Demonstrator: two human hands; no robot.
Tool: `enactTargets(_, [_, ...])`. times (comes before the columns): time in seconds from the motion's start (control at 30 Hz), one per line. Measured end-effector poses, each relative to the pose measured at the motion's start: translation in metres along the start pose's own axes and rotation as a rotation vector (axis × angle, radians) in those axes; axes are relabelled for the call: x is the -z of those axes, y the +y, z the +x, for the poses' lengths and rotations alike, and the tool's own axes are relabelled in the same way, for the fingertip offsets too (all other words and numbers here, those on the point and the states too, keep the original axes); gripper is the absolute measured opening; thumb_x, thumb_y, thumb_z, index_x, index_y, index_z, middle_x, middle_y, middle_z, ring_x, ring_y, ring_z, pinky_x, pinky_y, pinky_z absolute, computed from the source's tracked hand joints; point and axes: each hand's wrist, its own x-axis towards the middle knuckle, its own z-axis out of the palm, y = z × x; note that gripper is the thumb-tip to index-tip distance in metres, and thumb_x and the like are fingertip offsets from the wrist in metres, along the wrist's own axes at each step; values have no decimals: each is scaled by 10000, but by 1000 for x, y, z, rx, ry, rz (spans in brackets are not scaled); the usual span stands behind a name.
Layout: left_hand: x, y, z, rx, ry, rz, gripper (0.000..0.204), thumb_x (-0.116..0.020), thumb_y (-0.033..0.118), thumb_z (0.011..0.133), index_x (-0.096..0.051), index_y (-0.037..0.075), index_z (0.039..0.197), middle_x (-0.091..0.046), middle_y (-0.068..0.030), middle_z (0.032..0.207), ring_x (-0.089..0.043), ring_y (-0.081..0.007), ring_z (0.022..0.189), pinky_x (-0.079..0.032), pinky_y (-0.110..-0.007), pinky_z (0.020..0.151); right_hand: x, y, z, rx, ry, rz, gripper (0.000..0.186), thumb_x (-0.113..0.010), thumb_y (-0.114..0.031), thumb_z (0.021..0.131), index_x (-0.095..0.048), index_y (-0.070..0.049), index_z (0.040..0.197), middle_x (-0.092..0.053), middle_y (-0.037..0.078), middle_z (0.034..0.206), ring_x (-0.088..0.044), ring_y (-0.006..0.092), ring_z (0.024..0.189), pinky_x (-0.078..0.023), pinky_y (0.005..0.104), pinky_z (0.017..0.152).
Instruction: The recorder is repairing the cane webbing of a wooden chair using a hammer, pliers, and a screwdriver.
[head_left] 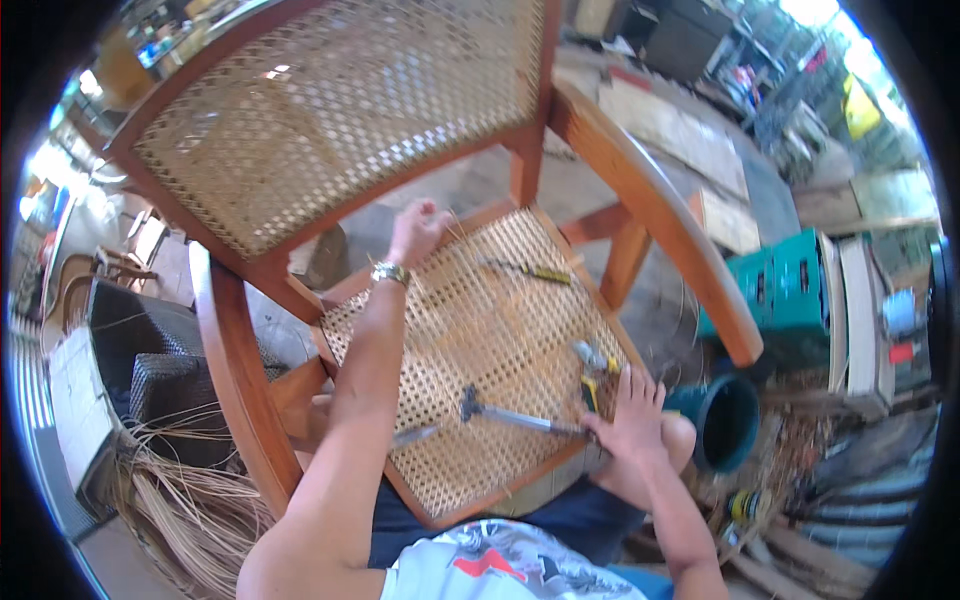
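A wooden armchair stands in front of me, with a woven cane seat and a cane back panel. My left hand reaches to the seat's far edge, fingers closed on a thin cane strand; a watch sits on that wrist. My right hand lies flat on the seat's near right corner, fingers apart, next to the end of a hammer lying on the weave. Pliers with yellow grips lie just beyond those fingers. A yellow-handled awl rests near the seat's back right.
A teal bucket stands right of the chair, a green crate behind it. A bundle of loose cane strands lies on the floor at left beside a dark wicker piece. Planks and clutter fill the far right.
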Motion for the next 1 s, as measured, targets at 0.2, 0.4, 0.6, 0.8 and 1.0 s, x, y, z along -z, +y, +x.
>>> enactTargets(0.2, [8,34,3,125,-158,-25,409,-812,334,878,-724,7,1108,-770,-147,999,-739,-244,933,-581,-354,858,22,9,12,88,-134,-25,936,-735,-470,856,-349,35,1543,-483,292,1407,-430,476,1352,-213,641,1197])
enactTargets(0.4, [14,35,5,169,-155,-121,305,-730,296,907,-765,41,1071,-782,-126,987,-738,-219,923,-570,-339,855,39,-3,33,162,-171,476,637,-609,-214,948,-390,12,1502,-568,235,1211,-603,382,1095,-468,522,1006])
enactTargets(0.6, [14,39,5,182,-203,-59,379,-694,383,919,-773,47,1077,-783,-134,1004,-736,-234,925,-560,-346,861,19,-80,95,-138,-749,1822,475,-562,-282,1046,-420,-25,1420,-575,72,1037,-670,212,1026,-542,360,845])
enactTargets(0.8, [13,44,1,171,-207,-54,426,-718,436,913,-775,52,1088,-785,-121,1002,-734,-235,913,-558,-347,852,6,-139,139,8,-679,1460,598,-654,-334,993,-395,-23,1434,-564,58,997,-658,196,865,-539,324,816])
enactTargets(1.0, [1,49,-4,279,-205,-163,348,-777,375,888,-787,71,1057,-782,-51,946,-713,-147,859,-554,-321,815,42,-129,104,386,-149,255,868,-720,-438,910,-313,2,1538,-517,240,1230,-579,383,1077,-498,444,925])
